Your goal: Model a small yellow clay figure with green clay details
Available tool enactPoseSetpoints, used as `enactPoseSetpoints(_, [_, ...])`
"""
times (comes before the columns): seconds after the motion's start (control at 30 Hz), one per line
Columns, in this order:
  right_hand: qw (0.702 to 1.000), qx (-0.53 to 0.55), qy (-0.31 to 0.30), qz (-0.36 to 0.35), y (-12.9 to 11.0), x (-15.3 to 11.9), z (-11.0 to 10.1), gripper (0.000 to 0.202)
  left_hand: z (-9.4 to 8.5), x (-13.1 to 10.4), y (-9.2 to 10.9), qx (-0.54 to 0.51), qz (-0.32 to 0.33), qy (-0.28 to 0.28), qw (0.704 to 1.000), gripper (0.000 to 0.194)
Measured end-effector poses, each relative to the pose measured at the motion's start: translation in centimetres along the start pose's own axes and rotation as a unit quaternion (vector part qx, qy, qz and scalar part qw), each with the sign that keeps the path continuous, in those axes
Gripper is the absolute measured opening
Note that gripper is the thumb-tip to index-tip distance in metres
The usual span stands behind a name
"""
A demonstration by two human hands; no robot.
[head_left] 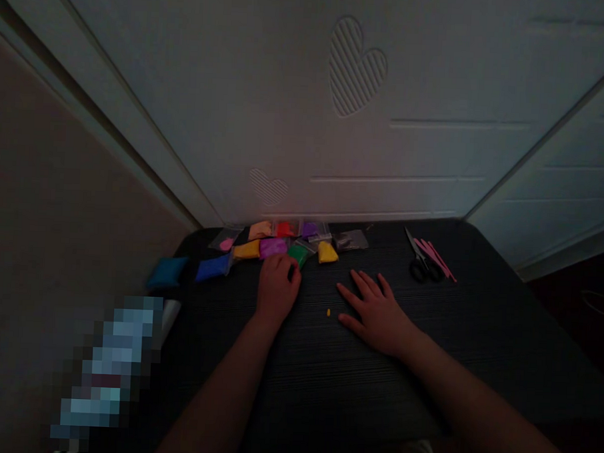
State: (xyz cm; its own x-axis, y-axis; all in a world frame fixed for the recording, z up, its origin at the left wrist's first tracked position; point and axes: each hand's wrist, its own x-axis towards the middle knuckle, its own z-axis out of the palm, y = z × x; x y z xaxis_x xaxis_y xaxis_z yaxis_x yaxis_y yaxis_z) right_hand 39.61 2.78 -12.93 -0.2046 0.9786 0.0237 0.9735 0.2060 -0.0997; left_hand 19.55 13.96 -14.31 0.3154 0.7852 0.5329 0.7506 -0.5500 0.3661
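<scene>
My left hand (pixel 278 287) is closed, thumb and forefinger bent together in a loop, right at the lower edge of the green clay packet (pixel 297 254). Whether anything sits between those fingertips is too dark to tell. Palm down on the dark table, my right hand (pixel 378 315) lies open with its fingers spread and holds nothing. A tiny yellow piece (pixel 328 312) rests on the table between the hands, just left of my right thumb. Behind it is a yellow clay packet (pixel 327 252). A purple-pink packet (pixel 274 246) lies just beyond my left hand.
More packets line the back: orange (pixel 247 249), red (pixel 284 228), violet (pixel 309 229), dark grey (pixel 351 240), blue (pixel 213 268) and teal (pixel 166 272). Black-handled scissors (pixel 420 262) lie beside pink strips (pixel 439 259) at the right. A white panel (pixel 237 103) rises behind the table (pixel 315 394).
</scene>
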Motion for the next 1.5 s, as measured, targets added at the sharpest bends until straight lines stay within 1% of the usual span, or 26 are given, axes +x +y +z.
enactPoseSetpoints(0.07, [1.000,-0.002,-0.001,0.004,0.04,0.00,0.02,0.058,0.01,0.00,-0.02,0.001,-0.001,0.002,1.000,0.007])
enactPoseSetpoints(0.2, [0.999,-0.007,0.002,0.041,0.14,0.01,0.03,0.060,-0.01,-0.04,0.00,0.001,-0.003,0.002,1.000,0.007])
enactPoseSetpoints(0.37, [1.000,0.001,0.006,0.003,-0.28,-0.05,0.22,0.059,-0.10,-0.08,0.06,0.002,-0.004,-0.001,1.000,0.006])
enactPoseSetpoints(0.53, [0.999,-0.003,0.012,0.037,-0.01,0.04,0.34,0.060,-0.09,-0.05,0.11,-0.001,-0.004,-0.002,1.000,0.006])
enactPoseSetpoints(0.73, [1.000,0.007,0.008,0.005,-0.38,-0.07,0.18,0.059,-0.14,-0.05,0.11,-0.002,-0.007,-0.006,1.000,0.005])
enactPoseSetpoints(0.9, [0.999,-0.002,0.010,0.039,-0.06,-0.02,0.23,0.061,-0.13,-0.02,0.14,-0.005,-0.010,-0.007,1.000,0.005])
enactPoseSetpoints(1.07, [1.000,0.006,0.007,0.009,-0.39,-0.05,0.25,0.059,-0.17,-0.03,0.15,-0.008,-0.015,-0.005,1.000,0.006])
enactPoseSetpoints(1.23, [0.999,0.001,0.012,0.039,-0.15,-0.03,0.31,0.060,-0.13,-0.03,0.15,-0.011,-0.019,-0.002,1.000,0.008])
enactPoseSetpoints(1.4, [1.000,0.006,0.007,0.016,-0.24,-0.14,0.20,0.059,-0.10,-0.03,0.18,-0.015,-0.022,0.001,1.000,0.009])
enactPoseSetpoints(1.5, [0.999,0.000,0.005,0.036,-0.06,-0.09,0.15,0.060,-0.10,-0.04,0.17,-0.015,-0.022,0.002,1.000,0.008])
